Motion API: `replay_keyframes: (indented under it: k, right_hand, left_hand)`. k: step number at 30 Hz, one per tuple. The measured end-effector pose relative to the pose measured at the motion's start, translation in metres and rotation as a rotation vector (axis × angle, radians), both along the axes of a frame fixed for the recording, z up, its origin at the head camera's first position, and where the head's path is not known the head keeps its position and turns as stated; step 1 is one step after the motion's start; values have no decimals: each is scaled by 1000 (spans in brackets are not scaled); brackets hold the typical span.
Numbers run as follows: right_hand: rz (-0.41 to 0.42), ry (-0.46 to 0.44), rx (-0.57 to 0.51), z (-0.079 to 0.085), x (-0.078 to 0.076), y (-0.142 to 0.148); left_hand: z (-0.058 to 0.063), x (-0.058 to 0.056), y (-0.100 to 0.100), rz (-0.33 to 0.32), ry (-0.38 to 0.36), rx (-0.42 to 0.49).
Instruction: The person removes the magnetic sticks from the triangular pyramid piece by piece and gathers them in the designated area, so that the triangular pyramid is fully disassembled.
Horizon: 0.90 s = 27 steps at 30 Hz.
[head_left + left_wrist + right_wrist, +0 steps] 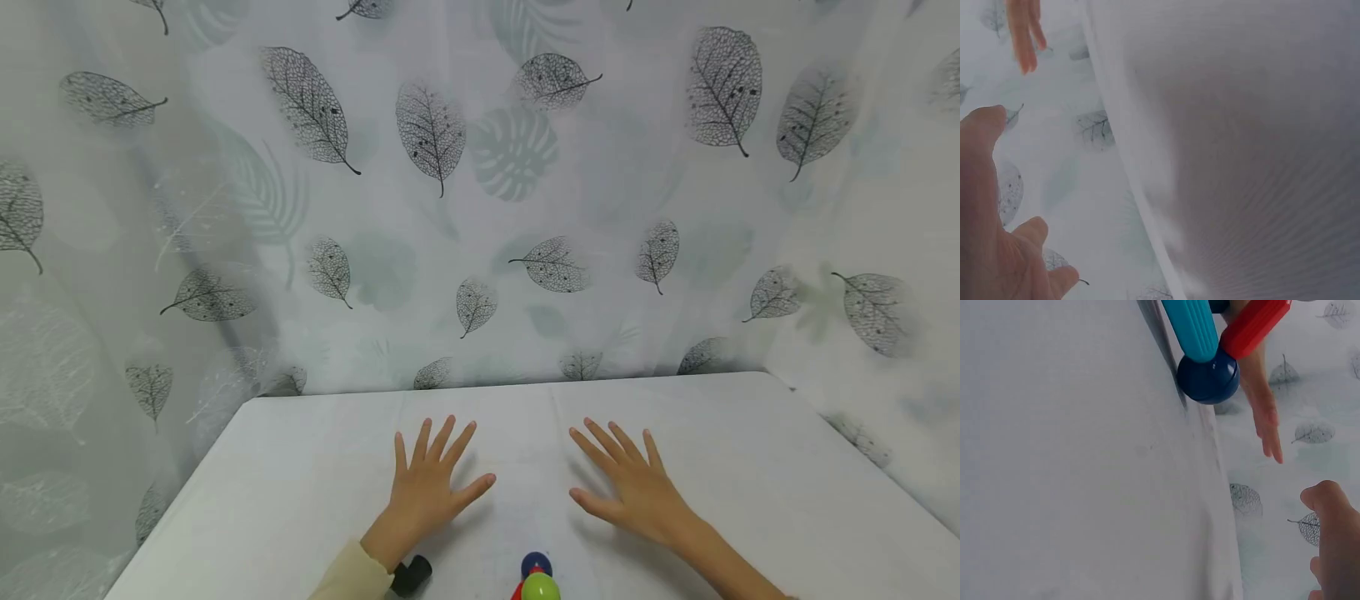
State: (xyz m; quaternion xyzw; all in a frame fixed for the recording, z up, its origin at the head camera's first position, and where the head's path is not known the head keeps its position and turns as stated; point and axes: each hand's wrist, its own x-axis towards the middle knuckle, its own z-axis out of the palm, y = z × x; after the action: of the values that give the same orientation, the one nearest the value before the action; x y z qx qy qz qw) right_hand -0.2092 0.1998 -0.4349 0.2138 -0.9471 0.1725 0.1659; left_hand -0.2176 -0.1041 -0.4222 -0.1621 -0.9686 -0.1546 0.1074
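Note:
Both hands hover over the white table with their fingers spread and nothing in them. My left hand (429, 492), below a cream sleeve, is left of the middle with its thumb toward the right. Across from it is my right hand (637, 493), its thumb pointing left. Between the forearms, at the bottom edge of the head view, is a toy of balls and rods: a dark blue ball (536, 564), a lime green ball (541, 587) and a bit of red. The right wrist view shows a teal ridged rod (1192, 328) and a red rod (1255, 326) meeting at the blue ball.
The white table (322, 467) ends at a far edge against a pale curtain (480, 208) printed with leaves. This curtain also runs along the left and right sides. A black cylindrical piece (412, 575) shows beside the left wrist.

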Motion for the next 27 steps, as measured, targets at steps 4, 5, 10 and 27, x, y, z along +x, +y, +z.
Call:
replay_keyframes:
  k: [4,5,10,27]
  right_hand:
    - [31,22,-13,-1,8,-4]
    - [40,30,-13,-1,10,-5]
    - [73,57,-10,2,20,-10]
    - [192,160,61,10,46,-23]
  left_hand:
    - [-1,5,1,-30,8,-27]
    - [-1,6,1,-41,20,-37]
    - [0,17,2,-84,99,-65]
    - [1,50,-1,-347,484,-146]
